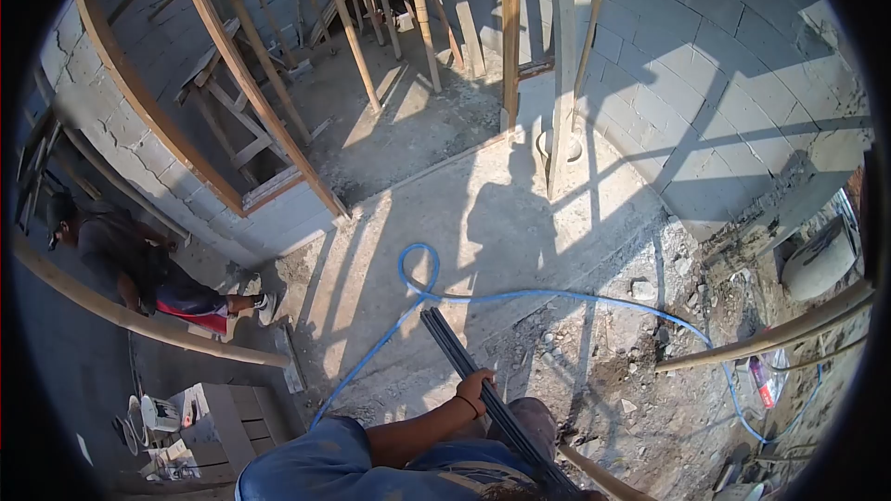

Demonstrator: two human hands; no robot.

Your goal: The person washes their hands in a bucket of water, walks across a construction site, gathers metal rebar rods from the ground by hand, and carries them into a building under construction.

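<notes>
My left hand (474,390) is closed around a bundle of long dark bars (450,343), which look like metal. The bundle slants from the floor area in front of me down past my body to the lower edge of the view. Its far end (432,315) points toward the blue hose (538,294), which lies looped across the concrete floor (371,232). My right hand is out of view.
A person (116,255) stands at the left near a wooden pole (148,320). Wooden frames (251,93) and bamboo props (351,28) rise ahead. Rubble (640,292) covers the right side, beside a block wall (742,65). Stacked blocks (223,422) sit lower left.
</notes>
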